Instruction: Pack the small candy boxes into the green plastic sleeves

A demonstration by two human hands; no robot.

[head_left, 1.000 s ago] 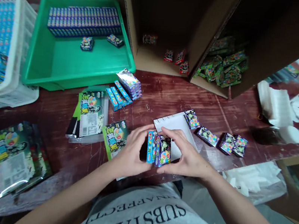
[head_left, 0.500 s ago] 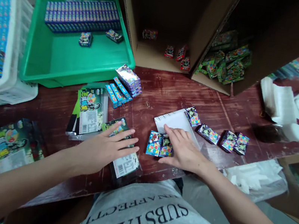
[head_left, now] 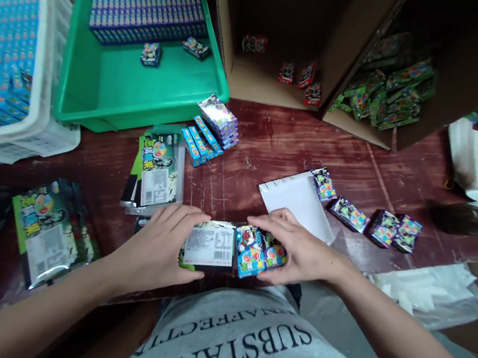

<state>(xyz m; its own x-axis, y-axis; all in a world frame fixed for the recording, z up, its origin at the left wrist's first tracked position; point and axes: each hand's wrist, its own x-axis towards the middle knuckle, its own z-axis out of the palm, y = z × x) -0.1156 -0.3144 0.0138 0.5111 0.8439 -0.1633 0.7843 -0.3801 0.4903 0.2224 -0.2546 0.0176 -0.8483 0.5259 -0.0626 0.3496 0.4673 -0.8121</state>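
My left hand (head_left: 167, 246) grips a black and green printed plastic pouch (head_left: 212, 246), its white label facing up, thumb and fingers on opposite edges. In my right hand (head_left: 295, 248) are two small candy boxes side by side, a blue one (head_left: 249, 253) and a dark purple one (head_left: 275, 252). The blue box's edge meets the pouch's open-looking right end; whether it is inside I cannot tell. More such pouches (head_left: 159, 169) lie flat beyond my left hand. A white sheet (head_left: 296, 203) lies beyond my right hand.
A green tray (head_left: 141, 109) with purple boxes and a white basket (head_left: 47, 70) of blue boxes stand at the left. Stacked boxes (head_left: 219, 116) sit beside the tray. Cardboard cartons (head_left: 275, 91) stand at the back. Several purple boxes (head_left: 349, 214) lie at the right.
My left hand has closed on a pouch and turned it sideways. My right hand has picked up the blue and purple boxes and brought them against the pouch's end.
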